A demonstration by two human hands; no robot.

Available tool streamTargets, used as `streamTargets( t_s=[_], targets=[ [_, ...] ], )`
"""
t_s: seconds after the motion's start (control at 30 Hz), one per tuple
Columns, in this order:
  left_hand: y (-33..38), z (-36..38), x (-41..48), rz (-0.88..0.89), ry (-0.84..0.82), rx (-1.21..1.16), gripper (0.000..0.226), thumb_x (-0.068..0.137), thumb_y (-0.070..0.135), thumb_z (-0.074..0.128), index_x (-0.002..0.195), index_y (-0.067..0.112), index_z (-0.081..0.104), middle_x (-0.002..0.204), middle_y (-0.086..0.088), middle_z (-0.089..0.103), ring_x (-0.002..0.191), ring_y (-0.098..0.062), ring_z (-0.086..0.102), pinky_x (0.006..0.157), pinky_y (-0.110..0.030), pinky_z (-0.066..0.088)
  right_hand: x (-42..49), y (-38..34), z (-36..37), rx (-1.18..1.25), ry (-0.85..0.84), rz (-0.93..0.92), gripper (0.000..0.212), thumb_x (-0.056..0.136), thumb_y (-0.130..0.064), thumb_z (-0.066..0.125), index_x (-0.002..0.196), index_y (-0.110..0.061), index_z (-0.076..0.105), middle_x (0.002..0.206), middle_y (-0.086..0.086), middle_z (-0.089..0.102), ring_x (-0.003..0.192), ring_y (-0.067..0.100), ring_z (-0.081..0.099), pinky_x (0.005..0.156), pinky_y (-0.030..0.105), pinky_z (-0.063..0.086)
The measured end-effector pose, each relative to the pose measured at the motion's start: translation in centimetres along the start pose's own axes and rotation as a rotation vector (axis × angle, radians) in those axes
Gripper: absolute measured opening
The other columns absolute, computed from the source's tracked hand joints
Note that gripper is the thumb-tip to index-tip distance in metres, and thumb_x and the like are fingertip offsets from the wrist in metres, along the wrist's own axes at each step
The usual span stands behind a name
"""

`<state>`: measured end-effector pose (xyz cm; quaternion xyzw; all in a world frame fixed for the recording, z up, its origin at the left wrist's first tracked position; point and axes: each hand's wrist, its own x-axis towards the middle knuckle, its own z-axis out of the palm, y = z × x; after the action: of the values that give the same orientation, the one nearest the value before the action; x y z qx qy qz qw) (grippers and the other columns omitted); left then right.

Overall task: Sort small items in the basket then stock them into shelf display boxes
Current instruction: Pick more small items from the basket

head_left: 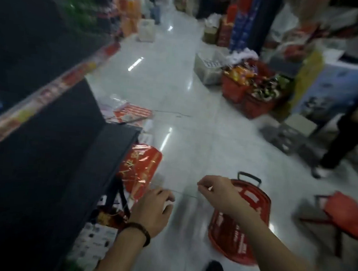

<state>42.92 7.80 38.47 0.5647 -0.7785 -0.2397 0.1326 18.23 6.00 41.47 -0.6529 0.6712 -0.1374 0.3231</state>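
Over white tiled floor [177, 83]: L hand [152, 207] grip clamped on small white item [168, 205], R hand [216, 193] grip pinching thin strand [188, 194] above red plastic basket [230, 243]; sorting underway, shelf stocking prob. left.

White glossy tile floor [176, 89]. On it: red basket [252, 227] near bottom, two stocked red baskets [248, 91] far right beside a pale bin [207, 70], red foil packs [139, 168] against the shelf base [46, 158], grey crate [289, 135].
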Motion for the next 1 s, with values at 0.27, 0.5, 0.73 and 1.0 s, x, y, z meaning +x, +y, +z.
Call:
streamTargets(
  t_s=[0.27,0.5,0.73,1.0],
  targets=[
    [8.4,18.8,10.5,0.021,-0.485,0.030,0.010,0.102,0.036,0.056,0.107,0.038,0.065,0.108,0.023,0.057,0.101,-0.002,0.058,0.089,-0.026,0.055,-3.5,29.2,-1.9,0.180,-0.016,0.614,0.016,0.102,-0.032,0.062,0.094,-0.024,0.073,0.089,-0.003,0.076,0.078,0.011,0.074,0.076,0.037,0.065],
    [5.5,37.0,19.5,0.010,-0.579,0.086,0.018,0.104,0.032,0.056,0.120,0.039,0.056,0.122,0.015,0.047,0.109,-0.003,0.048,0.095,-0.023,0.050,4.2,44.4,9.3,0.386,-0.119,0.759,0.011,0.103,-0.032,0.063,0.099,-0.026,0.071,0.101,-0.007,0.073,0.093,0.013,0.072,0.083,0.032,0.061],
    [-2.3,57.5,26.7,-0.130,-0.384,-0.042,0.045,0.100,0.038,0.061,0.141,0.029,0.044,0.140,0.002,0.043,0.130,-0.020,0.041,0.107,-0.047,0.050,14.8,59.2,30.6,0.649,-0.072,0.950,0.010,0.093,-0.023,0.073,0.085,-0.029,0.071,0.086,-0.003,0.075,0.088,0.027,0.074,0.087,0.050,0.063],
    [-7.3,68.8,26.4,-0.229,-0.231,-0.265,0.067,0.102,0.050,0.049,0.160,0.029,0.023,0.147,0.001,0.045,0.136,-0.018,0.047,0.105,-0.040,0.049,26.4,68.6,43.8,0.670,0.128,1.123,0.040,0.088,-0.046,0.077,0.109,-0.011,0.077,0.102,0.006,0.080,0.094,0.024,0.075,0.092,0.036,0.060]
  ],
)
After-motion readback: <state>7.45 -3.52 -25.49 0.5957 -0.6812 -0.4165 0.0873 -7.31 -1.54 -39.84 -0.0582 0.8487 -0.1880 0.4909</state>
